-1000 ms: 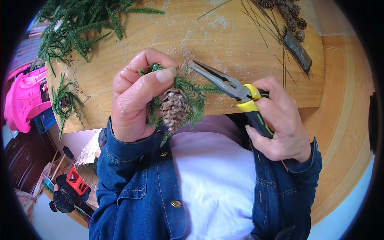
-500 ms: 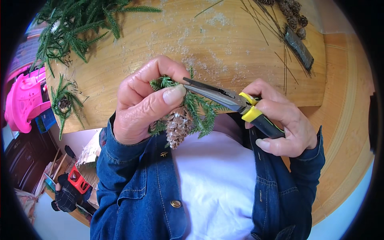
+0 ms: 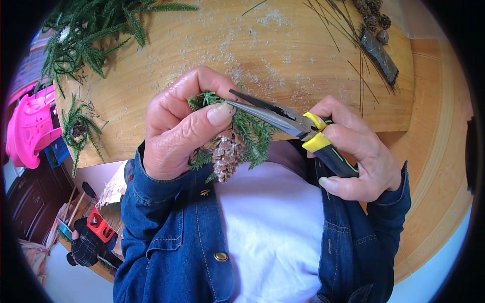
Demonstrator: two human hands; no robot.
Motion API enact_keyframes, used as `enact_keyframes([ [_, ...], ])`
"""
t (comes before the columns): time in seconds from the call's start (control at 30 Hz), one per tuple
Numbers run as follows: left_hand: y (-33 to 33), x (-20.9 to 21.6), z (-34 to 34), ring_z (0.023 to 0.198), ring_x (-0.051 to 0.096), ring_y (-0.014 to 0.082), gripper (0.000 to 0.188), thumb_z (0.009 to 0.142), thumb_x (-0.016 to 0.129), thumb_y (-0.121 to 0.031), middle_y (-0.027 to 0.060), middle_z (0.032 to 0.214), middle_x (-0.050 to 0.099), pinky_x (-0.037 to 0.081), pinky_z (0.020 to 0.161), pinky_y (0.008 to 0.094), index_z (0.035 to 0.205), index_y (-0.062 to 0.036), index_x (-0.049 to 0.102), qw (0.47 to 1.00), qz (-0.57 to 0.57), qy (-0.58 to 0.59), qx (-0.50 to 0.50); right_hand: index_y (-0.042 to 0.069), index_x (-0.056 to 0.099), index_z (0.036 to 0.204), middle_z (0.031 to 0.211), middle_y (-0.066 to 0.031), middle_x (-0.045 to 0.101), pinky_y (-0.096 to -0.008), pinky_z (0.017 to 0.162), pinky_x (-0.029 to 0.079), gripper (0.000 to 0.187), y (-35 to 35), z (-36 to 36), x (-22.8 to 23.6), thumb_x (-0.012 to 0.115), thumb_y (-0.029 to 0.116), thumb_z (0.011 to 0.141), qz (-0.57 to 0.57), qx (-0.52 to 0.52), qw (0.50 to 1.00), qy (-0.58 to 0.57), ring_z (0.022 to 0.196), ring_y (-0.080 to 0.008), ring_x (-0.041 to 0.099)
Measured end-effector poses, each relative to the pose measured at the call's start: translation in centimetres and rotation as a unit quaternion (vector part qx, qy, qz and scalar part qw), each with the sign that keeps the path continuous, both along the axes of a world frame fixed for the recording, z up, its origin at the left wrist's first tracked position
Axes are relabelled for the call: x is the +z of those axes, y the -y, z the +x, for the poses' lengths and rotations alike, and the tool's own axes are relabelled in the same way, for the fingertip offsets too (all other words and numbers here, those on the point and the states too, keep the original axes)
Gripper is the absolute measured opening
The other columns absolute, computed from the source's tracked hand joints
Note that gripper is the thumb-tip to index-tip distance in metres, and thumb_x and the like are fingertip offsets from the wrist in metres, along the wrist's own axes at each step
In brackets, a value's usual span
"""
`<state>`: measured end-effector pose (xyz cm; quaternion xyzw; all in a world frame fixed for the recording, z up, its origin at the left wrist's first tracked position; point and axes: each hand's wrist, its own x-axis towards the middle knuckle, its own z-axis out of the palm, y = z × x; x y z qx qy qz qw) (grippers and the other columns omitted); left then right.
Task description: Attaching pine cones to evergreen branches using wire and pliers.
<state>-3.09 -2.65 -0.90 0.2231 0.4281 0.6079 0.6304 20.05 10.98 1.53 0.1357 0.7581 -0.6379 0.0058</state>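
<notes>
Between the thumb and fingers of my left hand [image 3: 184, 118] is a green artificial pine sprig [image 3: 255, 136], pinched near its top. A brown pine cone [image 3: 227, 155] with white frosted scales hangs down from the sprig, below my thumb. My right hand [image 3: 361, 151] grips long-nose pliers [image 3: 283, 120] by their black and yellow handles. The pliers' jaws are slightly parted and reach across to my left thumb tip and forefinger. Whatever lies between the jaw tips is too small to make out.
White specks are scattered over the wooden table [image 3: 202, 45]. A heap of green sprigs [image 3: 96, 35] lies far left, with a finished-looking sprig and cone [image 3: 78, 131] nearer. Thin wires, a dark wrapped bundle [image 3: 379, 55] and cones [image 3: 374, 17] lie far right. A pink plastic chair [image 3: 33, 129] stands left.
The pliers' jaws have parted a little wider and shifted slightly left. The cone and sprig have turned a little in my left hand, which stays nearly in place.
</notes>
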Motion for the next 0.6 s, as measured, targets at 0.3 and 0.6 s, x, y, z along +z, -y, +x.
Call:
enact_keyframes([
  [0.3, -0.12, 0.39, 0.74, 0.065, 0.046, 0.0034, 0.016, 0.088, 0.058, -0.008, 0.0019, 0.077, 0.058, 0.035, 0.059, 0.0177, 0.1, 0.0022, 0.055, 0.999, -0.039, -0.001, 0.034, 0.0, 0.057, 0.087, 0.095, -0.0164, 0.047, -0.0347, 0.069, 0.041, 0.033, 0.86, -0.01, 0.09, 0.065, 0.015, 0.059, 0.133, -0.018, 0.991, 0.0, 0.081, -0.0284, 0.05],
  [0.6, 0.29, 0.49, 0.58, 0.067, 0.05, 0.0045, 0.015, 0.087, 0.057, -0.007, 0.003, 0.077, 0.059, 0.039, 0.061, 0.0181, 0.098, 0.0026, 0.056, 0.998, -0.049, -0.001, 0.031, -0.001, 0.058, 0.088, 0.095, -0.0167, 0.047, -0.0347, 0.067, 0.042, 0.034, 0.41, 0.59, -0.12, 0.066, 0.012, 0.058, 0.178, -0.042, 0.983, -0.005, 0.078, -0.0284, 0.05],
])
